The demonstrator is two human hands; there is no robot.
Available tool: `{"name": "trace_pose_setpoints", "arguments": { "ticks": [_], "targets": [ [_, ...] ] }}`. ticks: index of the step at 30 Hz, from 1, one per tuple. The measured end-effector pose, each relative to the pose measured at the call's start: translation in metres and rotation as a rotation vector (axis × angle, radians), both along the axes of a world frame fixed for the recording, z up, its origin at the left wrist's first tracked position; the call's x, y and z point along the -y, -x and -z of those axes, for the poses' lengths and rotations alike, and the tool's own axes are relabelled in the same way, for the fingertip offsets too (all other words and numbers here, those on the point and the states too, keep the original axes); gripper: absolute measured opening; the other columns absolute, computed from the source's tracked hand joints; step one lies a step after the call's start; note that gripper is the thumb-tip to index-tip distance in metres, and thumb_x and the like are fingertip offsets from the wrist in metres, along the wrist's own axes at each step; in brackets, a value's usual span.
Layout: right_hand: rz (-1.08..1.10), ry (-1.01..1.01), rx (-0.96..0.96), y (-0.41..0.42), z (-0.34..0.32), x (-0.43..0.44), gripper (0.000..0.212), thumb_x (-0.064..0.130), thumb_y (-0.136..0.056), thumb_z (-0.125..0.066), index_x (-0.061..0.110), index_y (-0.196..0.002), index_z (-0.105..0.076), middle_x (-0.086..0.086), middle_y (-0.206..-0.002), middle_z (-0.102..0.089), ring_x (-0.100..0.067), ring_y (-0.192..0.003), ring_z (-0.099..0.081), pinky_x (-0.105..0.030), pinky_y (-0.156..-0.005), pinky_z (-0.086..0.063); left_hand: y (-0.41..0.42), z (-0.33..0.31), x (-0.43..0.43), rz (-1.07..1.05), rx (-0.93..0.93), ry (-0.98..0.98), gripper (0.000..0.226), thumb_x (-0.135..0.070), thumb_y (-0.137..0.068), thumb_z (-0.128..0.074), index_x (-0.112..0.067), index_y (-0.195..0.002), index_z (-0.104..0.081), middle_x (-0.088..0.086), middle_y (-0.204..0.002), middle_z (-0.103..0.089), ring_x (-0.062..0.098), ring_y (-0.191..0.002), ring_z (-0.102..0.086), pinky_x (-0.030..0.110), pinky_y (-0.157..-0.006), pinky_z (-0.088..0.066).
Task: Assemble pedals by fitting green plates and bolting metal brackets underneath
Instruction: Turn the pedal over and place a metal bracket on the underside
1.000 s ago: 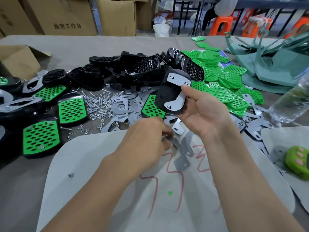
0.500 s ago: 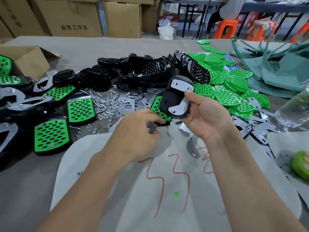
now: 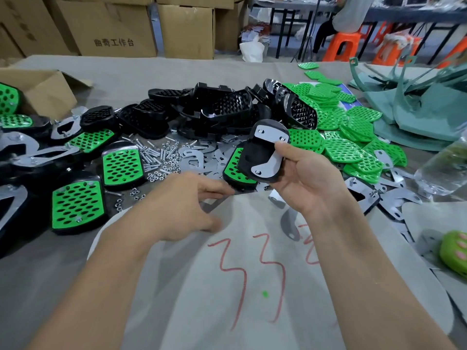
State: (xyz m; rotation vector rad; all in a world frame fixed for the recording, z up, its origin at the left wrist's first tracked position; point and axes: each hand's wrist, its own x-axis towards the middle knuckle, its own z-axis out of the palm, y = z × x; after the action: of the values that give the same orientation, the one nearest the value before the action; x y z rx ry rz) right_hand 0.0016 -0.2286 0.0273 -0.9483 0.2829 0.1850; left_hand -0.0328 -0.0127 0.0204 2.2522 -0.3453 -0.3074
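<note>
Gripping a black plastic pedal (image 3: 255,155) underside-up, right hand (image 3: 310,180) curls round its right edge. Shiny curved metal bracket (image 3: 270,136) faces up, long axis near-far. Left hand (image 3: 182,205) loosely spread, empty.

The left hand (image 3: 184,205), a second ago bunched with its fingertips down among the loose brackets (image 3: 289,227) at the cloth's (image 3: 252,311) far edge, then pinching something small, has opened. Its fingers now stretch forward, the forefinger reaching the near edge of the green-plated pedal (image 3: 237,170) lying flat.
</note>
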Motion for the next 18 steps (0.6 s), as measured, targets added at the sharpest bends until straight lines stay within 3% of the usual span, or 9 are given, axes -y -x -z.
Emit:
{"name": "trace_pose_setpoints", "arguments": {
  "ticks": [5,9,11,14,18],
  "targets": [
    [-0.005,0.032,0.003,0.001,0.001,-0.004,0.029,0.006,-0.101,-0.051,-0.009,-0.124,-0.062,-0.025,-0.116,-0.072,-0.039,-0.106,-0.072,-0.051,-0.082,-0.061,-0.006,0.003,-0.005,-0.097,-0.051,0.136,0.066,0.023,-0.074,-0.062,-0.038,-0.098,-0.076,-0.014,-0.105,-0.078,-0.003,-0.095,-0.073,0.018,-0.081,-0.059],
    [0.013,0.083,0.032,0.000,0.003,-0.006,0.026,0.004,-0.100,-0.053,-0.008,-0.120,-0.065,-0.024,-0.112,-0.073,-0.039,-0.102,-0.073,-0.053,-0.085,-0.061,-0.004,0.007,0.001,-0.120,0.041,0.034,0.063,0.014,-0.071,-0.065,-0.038,-0.105,-0.073,-0.023,-0.103,-0.074,-0.015,-0.089,-0.068,0.009,-0.072,-0.055],
    [0.026,0.121,0.056,0.000,0.004,-0.006,0.023,0.002,-0.099,-0.056,-0.008,-0.117,-0.066,-0.025,-0.110,-0.074,-0.040,-0.100,-0.073,-0.055,-0.084,-0.061,-0.002,0.008,0.005,-0.146,0.136,-0.021,0.069,0.012,-0.067,-0.065,-0.037,-0.114,-0.072,-0.024,-0.102,-0.073,-0.018,-0.087,-0.066,0.009,-0.068,-0.054],
    [0.034,0.169,0.077,-0.001,0.006,-0.007,0.018,0.001,-0.097,-0.059,-0.005,-0.111,-0.069,-0.023,-0.109,-0.075,-0.041,-0.102,-0.073,-0.061,-0.089,-0.057,-0.002,0.010,0.007,-0.221,0.410,-0.066,0.072,0.014,-0.069,-0.058,-0.034,-0.120,-0.074,-0.018,-0.103,-0.075,-0.010,-0.089,-0.069,0.023,-0.081,-0.060],
    [0.018,0.215,0.086,-0.001,0.008,-0.009,0.015,0.003,-0.097,-0.060,-0.001,-0.106,-0.071,-0.021,-0.108,-0.075,-0.041,-0.105,-0.071,-0.060,-0.090,-0.057,-0.004,0.007,0.001,-0.396,0.631,0.004,0.071,0.017,-0.070,-0.052,-0.032,-0.115,-0.076,-0.016,-0.094,-0.072,0.001,-0.081,-0.068,0.016,-0.076,-0.054]
  ]
}}
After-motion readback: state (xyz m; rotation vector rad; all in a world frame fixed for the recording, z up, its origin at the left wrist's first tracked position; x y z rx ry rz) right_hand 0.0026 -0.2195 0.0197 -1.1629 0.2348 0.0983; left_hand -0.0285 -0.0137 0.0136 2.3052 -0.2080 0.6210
